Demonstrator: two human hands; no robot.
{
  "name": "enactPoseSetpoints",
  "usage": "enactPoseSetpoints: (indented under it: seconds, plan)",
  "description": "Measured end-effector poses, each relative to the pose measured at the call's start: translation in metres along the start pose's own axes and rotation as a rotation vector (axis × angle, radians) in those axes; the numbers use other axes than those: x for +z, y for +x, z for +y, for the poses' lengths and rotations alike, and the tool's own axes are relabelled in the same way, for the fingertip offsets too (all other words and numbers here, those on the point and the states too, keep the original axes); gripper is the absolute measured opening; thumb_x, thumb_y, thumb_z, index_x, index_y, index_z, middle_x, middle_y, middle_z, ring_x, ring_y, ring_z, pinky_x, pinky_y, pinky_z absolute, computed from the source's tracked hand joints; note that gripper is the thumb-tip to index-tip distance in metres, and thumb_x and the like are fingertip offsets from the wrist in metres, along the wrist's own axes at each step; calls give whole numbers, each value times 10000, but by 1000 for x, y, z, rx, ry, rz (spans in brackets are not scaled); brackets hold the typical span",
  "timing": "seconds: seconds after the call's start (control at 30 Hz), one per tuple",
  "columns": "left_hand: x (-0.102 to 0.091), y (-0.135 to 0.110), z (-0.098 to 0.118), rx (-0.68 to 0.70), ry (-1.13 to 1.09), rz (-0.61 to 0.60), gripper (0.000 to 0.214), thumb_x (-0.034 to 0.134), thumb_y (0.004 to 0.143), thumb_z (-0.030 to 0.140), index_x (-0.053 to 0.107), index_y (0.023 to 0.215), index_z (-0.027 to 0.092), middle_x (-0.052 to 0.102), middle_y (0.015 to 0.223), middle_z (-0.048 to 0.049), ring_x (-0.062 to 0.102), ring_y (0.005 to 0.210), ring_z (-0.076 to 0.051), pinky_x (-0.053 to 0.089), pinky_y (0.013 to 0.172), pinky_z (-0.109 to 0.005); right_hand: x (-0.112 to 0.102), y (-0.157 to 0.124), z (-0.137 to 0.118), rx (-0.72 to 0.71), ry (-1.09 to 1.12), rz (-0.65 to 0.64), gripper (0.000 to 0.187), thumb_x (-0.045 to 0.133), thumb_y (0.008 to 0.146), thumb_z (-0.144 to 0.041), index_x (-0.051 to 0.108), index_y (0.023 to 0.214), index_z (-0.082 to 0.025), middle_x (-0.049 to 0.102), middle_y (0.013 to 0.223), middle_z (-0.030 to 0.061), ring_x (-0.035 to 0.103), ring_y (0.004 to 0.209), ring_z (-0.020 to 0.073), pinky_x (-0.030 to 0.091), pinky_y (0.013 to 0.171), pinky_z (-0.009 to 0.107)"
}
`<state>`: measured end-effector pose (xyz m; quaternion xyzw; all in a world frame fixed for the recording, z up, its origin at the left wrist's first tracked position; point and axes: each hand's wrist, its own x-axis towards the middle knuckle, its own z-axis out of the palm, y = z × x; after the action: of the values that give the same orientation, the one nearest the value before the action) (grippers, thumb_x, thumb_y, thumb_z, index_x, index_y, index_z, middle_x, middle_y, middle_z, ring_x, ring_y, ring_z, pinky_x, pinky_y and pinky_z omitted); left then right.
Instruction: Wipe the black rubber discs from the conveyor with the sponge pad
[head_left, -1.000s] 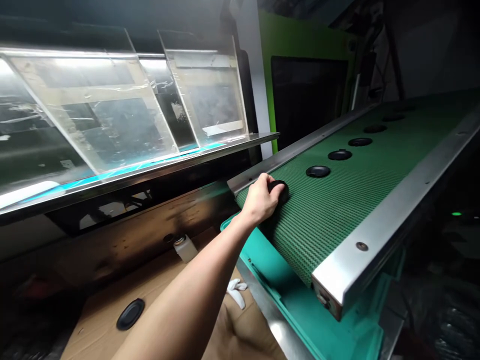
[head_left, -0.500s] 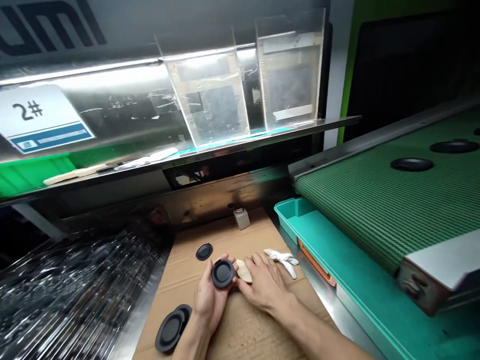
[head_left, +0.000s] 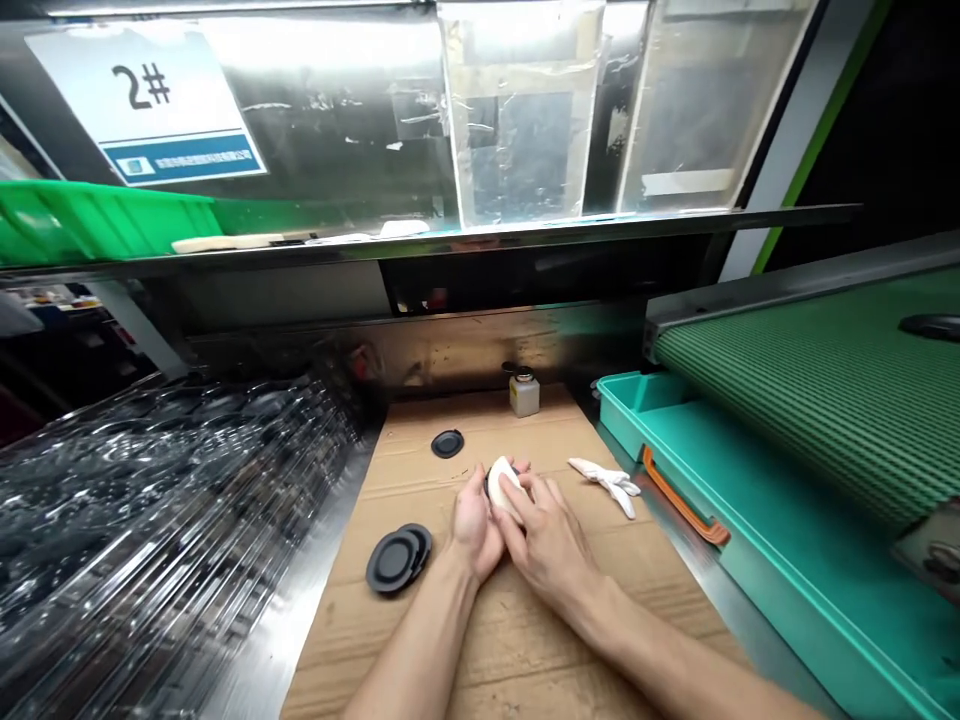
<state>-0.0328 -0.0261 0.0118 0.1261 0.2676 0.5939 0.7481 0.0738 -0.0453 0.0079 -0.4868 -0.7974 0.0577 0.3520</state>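
Cupped from beneath, a small round black lid-like disc (head_left: 488, 487) rests in my left hand (head_left: 472, 522), whose fingers close around its edge. A white pad (head_left: 503, 480) covers most of its face. My right hand (head_left: 551, 540) pinches this pad and presses it onto the disc. Both hands meet over the cardboard sheet (head_left: 525, 670). To their left lie two overlapping black discs (head_left: 390, 563), and farther back a single black disc (head_left: 448, 444). A crumpled white cloth or glove (head_left: 611, 483) lies right of my right hand.
A small whitish bottle (head_left: 524, 396) stands at the cardboard's back edge. Clear plastic trays (head_left: 187, 490) are stacked on the left. To the right is a teal bin (head_left: 795, 600) with an orange handle (head_left: 682, 500), below a green conveyor belt (head_left: 810, 380). A metal shelf (head_left: 480, 240) crosses above.
My right hand has brought the pad from beside the disc onto its face. The disc in my left hand is now largely covered. My view has shifted, too.
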Motion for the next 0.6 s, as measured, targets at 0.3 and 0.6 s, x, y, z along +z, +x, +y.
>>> enactPoseSetpoints:
  seconds: [0.3,0.6]
  plan:
    - [-4,1,-3,14,-52,-13,314,497,901,320,596,1153,160,641,1204,-108,590,1141,-244,428,1044,-397,6,8,-5,47,27,-22,392,402,932,-308,540,1291,-231,525,1033,109,512,909,220,479,779,337]
    - [-5,3,-1,5,-53,-48,321,463,908,313,624,1113,123,639,1195,-146,595,1133,-260,438,1039,-412,5,8,0,45,18,18,387,436,907,-281,563,1269,-235,517,1068,113,496,958,232,474,824,352]
